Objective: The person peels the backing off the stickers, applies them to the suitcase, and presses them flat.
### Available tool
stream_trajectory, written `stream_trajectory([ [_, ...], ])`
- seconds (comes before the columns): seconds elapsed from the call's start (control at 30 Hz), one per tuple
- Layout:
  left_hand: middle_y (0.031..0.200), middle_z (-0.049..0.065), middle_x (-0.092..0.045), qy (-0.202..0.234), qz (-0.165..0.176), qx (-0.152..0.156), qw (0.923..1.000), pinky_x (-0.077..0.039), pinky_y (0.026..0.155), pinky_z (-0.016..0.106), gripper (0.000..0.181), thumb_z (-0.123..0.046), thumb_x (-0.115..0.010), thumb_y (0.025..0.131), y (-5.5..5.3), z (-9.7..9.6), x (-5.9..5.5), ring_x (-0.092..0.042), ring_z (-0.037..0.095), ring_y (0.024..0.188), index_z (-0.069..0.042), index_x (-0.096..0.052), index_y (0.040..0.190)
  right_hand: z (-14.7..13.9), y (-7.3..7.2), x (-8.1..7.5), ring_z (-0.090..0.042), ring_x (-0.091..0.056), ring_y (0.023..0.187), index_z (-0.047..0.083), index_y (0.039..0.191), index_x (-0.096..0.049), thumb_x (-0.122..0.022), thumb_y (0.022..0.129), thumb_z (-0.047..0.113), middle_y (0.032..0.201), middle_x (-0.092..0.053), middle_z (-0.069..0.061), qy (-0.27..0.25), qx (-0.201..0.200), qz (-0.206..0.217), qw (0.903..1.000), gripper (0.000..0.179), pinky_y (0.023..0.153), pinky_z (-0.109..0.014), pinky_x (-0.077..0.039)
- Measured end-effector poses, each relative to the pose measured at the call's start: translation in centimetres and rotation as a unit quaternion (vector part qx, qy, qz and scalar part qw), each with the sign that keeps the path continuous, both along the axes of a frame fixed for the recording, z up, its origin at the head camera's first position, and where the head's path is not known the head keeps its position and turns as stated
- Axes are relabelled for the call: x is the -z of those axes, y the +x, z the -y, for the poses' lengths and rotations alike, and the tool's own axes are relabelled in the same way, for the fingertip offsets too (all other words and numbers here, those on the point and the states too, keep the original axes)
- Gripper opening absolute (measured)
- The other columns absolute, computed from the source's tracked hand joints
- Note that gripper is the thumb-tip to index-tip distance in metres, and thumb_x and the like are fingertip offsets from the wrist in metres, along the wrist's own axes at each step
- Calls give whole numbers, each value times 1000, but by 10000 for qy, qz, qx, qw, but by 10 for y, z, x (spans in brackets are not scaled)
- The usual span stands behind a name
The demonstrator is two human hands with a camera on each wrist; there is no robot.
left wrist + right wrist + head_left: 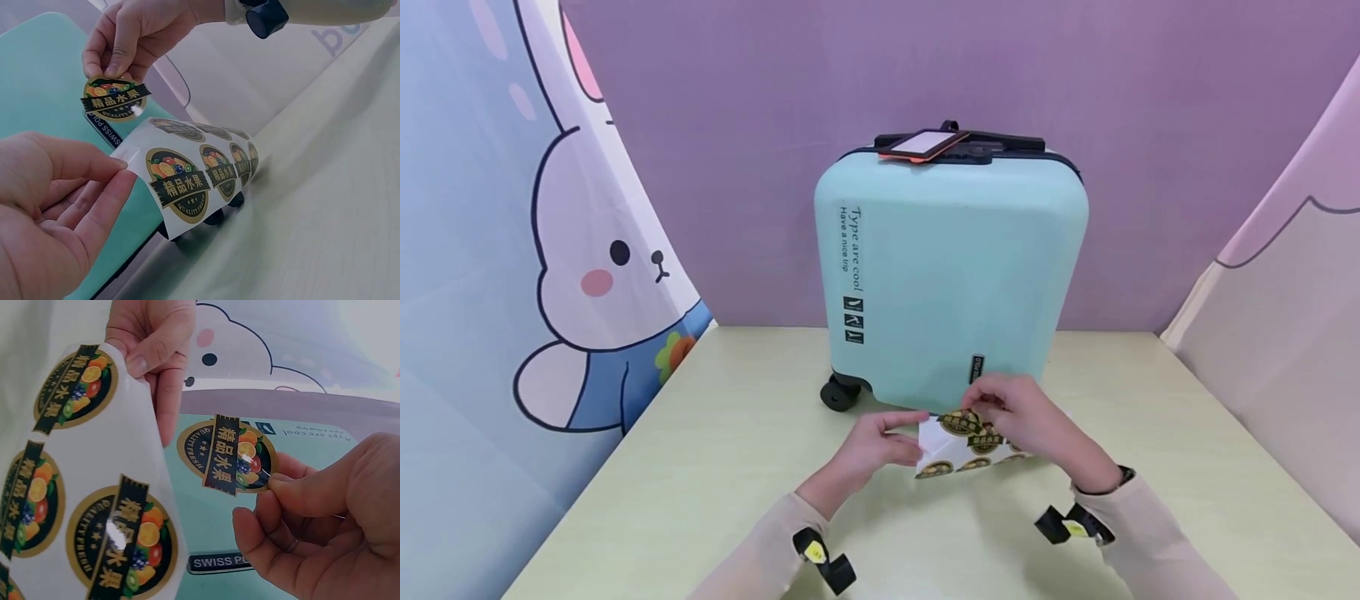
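Observation:
My left hand pinches the edge of a white sticker sheet between thumb and fingers. Rows of black-and-gold fruit labels cover the sheet, which curls away from the fingertips. One loose fruit sticker, round with a dark banner across it, is pinched by its edge between the thumb and finger of my right hand. That sticker is apart from the sheet, as both wrist views show. Right behind the hands stands a mint-green suitcase, upright, its small name plate near the right hand.
A luggage tag lies on top of the suitcase by its black handle. One black wheel shows at its lower left. The pale table meets a purple backdrop, with a rabbit-print cloth on the left.

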State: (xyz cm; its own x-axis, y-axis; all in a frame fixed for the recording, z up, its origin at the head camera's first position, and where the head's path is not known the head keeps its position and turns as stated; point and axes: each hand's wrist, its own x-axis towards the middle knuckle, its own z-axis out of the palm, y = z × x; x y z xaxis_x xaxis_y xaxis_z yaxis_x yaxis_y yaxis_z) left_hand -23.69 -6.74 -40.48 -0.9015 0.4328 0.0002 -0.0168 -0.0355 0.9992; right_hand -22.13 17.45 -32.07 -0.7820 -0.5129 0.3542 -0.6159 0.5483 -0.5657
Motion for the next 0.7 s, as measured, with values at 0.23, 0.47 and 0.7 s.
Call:
stream_trajectory([
  [0.23,107,26,-70,26,-24,19,10000,-60,82,38,52,11,-67,82,2,-1,1,-71,30,98,8,-57,133,0,-3,-6,-11,-58,72,8,92,-72,-60,91,-11,88,-69,2,1,1,-90,10000,22,62,-28,-53],
  [0.47,106,25,-71,50,36,4,10000,-60,82,37,52,11,-67,82,3,-1,3,-71,27,96,7,-58,133,3,-5,-14,-14,-62,81,8,93,-72,-61,91,-11,88,-69,3,51,9,-96,9999,22,70,-30,-55],
  [0.7,111,26,-69,95,76,-3,9999,-60,83,39,52,12,-67,81,3,-1,9,-71,28,97,8,-58,132,5,-6,-21,-16,-64,84,9,93,-72,-63,90,-10,90,-69,2,97,27,-226,9997,20,75,-34,-57],
])
